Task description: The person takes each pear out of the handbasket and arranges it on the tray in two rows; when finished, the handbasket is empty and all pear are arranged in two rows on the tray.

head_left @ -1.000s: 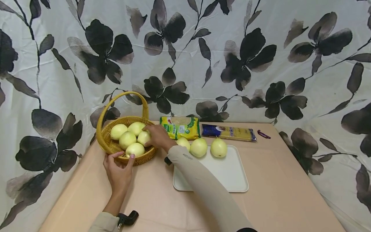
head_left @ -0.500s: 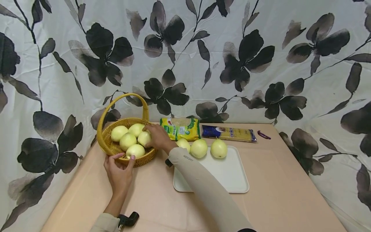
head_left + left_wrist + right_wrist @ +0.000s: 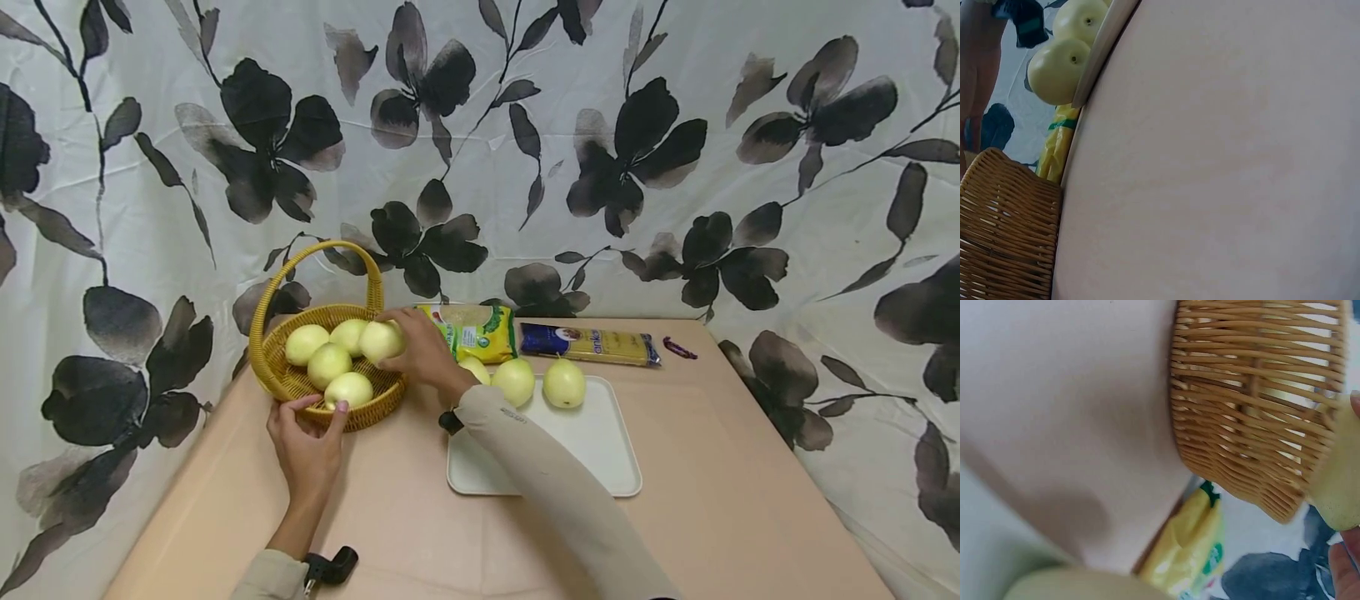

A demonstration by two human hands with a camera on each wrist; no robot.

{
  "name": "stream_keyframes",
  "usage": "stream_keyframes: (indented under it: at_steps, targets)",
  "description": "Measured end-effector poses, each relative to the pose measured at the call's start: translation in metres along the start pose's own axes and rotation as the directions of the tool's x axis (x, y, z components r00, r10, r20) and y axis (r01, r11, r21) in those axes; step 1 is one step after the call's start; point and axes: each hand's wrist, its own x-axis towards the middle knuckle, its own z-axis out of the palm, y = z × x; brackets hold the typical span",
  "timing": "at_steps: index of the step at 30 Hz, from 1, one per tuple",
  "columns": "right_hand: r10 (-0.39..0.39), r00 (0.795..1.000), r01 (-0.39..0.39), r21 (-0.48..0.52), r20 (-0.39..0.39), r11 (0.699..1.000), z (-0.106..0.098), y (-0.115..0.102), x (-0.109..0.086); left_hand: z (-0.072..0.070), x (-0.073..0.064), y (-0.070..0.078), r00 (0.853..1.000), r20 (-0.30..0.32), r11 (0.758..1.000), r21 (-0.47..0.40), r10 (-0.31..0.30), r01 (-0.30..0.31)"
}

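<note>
A yellow wicker basket (image 3: 371, 414) with a tall arched handle stands at the left, with several pale yellow-green pears (image 3: 328, 365) inside. My left hand (image 3: 307, 446) holds the basket's near rim with thumb and fingers; the left wrist view shows the wicker side (image 3: 1010, 231) but not this hand. Over the basket's right rim, my right hand (image 3: 426, 354) grips another pear (image 3: 380, 341), lifted clear of the basket floor. The right wrist view has that pear (image 3: 1338, 487) at its right edge, beside the wicker wall, with fingertips (image 3: 1344, 569) on it.
Right of the basket lies a white tray (image 3: 585, 467) with three pears (image 3: 513, 382) along its far side, one partly behind my right wrist. Behind are a yellow-green bag (image 3: 491, 333), a blue-and-yellow pasta packet (image 3: 592, 345) and a small purple item (image 3: 680, 347). A floral cloth hangs behind.
My right hand has raised the pear from among the others and shifted slightly up and right with it. The left hand stays on the basket rim.
</note>
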Motion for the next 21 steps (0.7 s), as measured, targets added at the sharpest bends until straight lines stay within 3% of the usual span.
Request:
stream_keyframes:
  at_steps: [6,15,21]
  targets:
    - [-0.018,0.996,0.027,0.106,-0.084,0.994,-0.025,0.006,-0.019,-0.002,0.0,0.0,1.0,0.015,1.0,0.0,-0.004,0.004]
    - [-0.004,0.992,0.034,0.228,-0.13,0.973,-0.073,0.026,-0.061,-0.003,-0.001,0.002,1.0,0.023,1.0,0.011,-0.014,0.013]
    - [0.032,0.986,0.004,0.212,-0.164,0.977,-0.104,0.049,-0.092,-0.003,-0.001,0.002,0.999,0.03,1.0,0.014,-0.02,0.019]
